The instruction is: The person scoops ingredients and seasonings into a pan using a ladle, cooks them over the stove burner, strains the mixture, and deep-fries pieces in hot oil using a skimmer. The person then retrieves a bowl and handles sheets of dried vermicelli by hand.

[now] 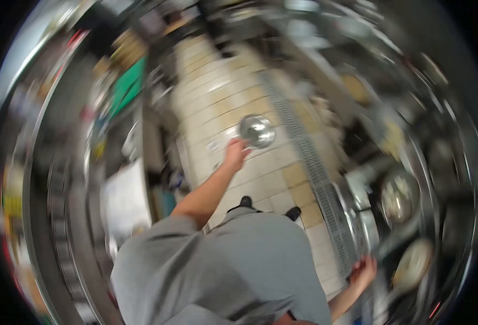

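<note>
A round metal bowl [257,131] is held out over the tiled floor near the middle of the view. My left hand [238,154] grips its near left rim, with the arm stretched forward. The inside of the bowl looks shiny, and its contents cannot be made out. My right hand [363,272] is low on the right, beside the front edge of the metal counter. Its fingers look bent but are smeared by motion, so whether they hold anything is unclear.
Along the right runs a cooking counter with a pan of pale food [398,197] and an oval dish [413,265]. A floor drain grate [298,135] crosses the tiles. On the left are a green board [128,88] and a white surface [126,199].
</note>
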Available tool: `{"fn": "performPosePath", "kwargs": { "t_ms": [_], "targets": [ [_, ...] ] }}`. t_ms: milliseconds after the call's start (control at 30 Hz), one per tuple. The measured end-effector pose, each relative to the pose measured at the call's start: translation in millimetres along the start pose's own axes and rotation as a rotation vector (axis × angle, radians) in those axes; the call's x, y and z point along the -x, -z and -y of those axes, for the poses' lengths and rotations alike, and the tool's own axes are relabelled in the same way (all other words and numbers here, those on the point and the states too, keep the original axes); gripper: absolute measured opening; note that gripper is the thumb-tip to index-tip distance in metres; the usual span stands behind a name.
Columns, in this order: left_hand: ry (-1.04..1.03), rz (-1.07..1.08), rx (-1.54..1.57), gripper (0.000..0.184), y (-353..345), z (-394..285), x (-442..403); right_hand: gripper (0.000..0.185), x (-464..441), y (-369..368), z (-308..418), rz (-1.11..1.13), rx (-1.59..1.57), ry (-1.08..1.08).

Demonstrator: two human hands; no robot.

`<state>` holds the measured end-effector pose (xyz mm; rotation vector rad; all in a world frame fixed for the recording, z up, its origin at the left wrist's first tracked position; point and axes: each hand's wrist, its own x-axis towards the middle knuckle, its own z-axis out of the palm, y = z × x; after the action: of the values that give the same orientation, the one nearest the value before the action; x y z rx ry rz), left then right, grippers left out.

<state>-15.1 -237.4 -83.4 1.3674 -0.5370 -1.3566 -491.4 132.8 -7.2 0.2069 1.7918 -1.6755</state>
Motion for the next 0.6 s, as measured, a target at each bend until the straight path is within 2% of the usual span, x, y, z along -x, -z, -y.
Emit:
{"fn": "performPosePath", "kwargs": {
  "t_ms": [33,67,100,167,267,300,333,367,400,433,500,533,567,600],
  "targets": [
    [-0.035,-0.019,0.086,0.016,35,1,-7,0.042,3,-6,11,0.138,0.006,-0.057],
    [-0.02,-0.097,0.191,0.018,54,-18,9,0.024,5,-20,14,0.242,-0.269,-0.147],
    [-0.029,-0.152,0.28,0.018,79,-26,18,0.021,-26,-16,4,0.586,-0.392,-0.138],
    [-0.046,-0.228,0.396,0.018,132,-34,31,0.017,-32,-53,1,0.613,-0.297,-0.114],
    [-0.061,-0.308,0.512,0.015,210,-42,40,0.013,-97,-76,-17,0.627,-0.189,-0.107],
    [-0.108,-0.346,0.539,0.013,245,-42,37,0.012,-110,-83,-17,0.594,-0.168,-0.127],
    [-0.154,-0.38,0.565,0.012,281,-39,31,0.009,-108,-93,-12,0.665,-0.286,-0.185],
    [-0.232,-0.362,0.641,0.017,329,-30,20,0.009,-101,-102,-4,0.666,-0.304,-0.15],
    [-0.31,-0.523,0.61,0.016,344,-59,44,0.008,-95,-111,0,0.664,-0.331,-0.116],
    [-0.382,-0.49,0.604,0.016,391,-51,36,0.007,-102,-118,2,0.611,-0.361,-0.087],
    [-0.425,-0.615,0.665,0.015,458,-64,42,0.014,-153,-107,-10,0.594,0.143,0.202],
    [-0.355,-0.821,0.736,0.015,483,-74,43,0.022,-182,-101,-17,0.55,0.382,0.338],
    [-0.336,-0.872,0.756,0.015,519,-71,37,0.022,-173,-116,-15,0.557,0.377,0.352],
    [-0.362,-0.874,0.764,0.016,542,-78,37,0.015,-160,-131,-12,0.485,0.215,0.218]
  ]
}}
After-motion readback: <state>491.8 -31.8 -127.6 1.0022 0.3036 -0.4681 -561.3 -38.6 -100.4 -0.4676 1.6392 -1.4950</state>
